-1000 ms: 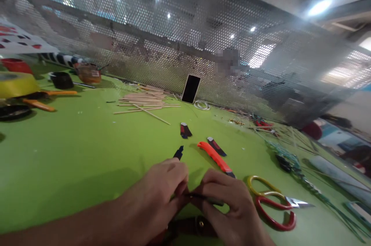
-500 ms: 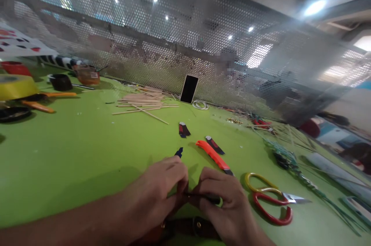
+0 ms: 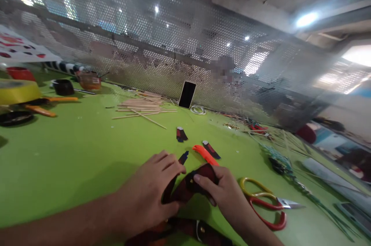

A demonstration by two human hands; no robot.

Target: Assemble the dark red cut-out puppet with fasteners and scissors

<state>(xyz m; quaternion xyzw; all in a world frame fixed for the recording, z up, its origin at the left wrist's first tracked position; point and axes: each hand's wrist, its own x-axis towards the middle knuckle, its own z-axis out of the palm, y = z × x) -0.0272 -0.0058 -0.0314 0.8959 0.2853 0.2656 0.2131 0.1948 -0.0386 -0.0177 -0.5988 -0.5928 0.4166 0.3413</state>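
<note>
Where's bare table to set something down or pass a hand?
Biggest: table left of the left hand, bordered by sticks and orange handles beyond; just specks there. Smaller: between knife, scissors and gold bits. Crowded: around the right hand, with dark strips, knife and scissors close; also the right side, with green cord.

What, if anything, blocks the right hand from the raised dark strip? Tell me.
Nothing visible: the right hand grips the raised dark strip, its thumb lying directly on it beside a brass stud. The orange tool lies beyond them, not between.
</note>
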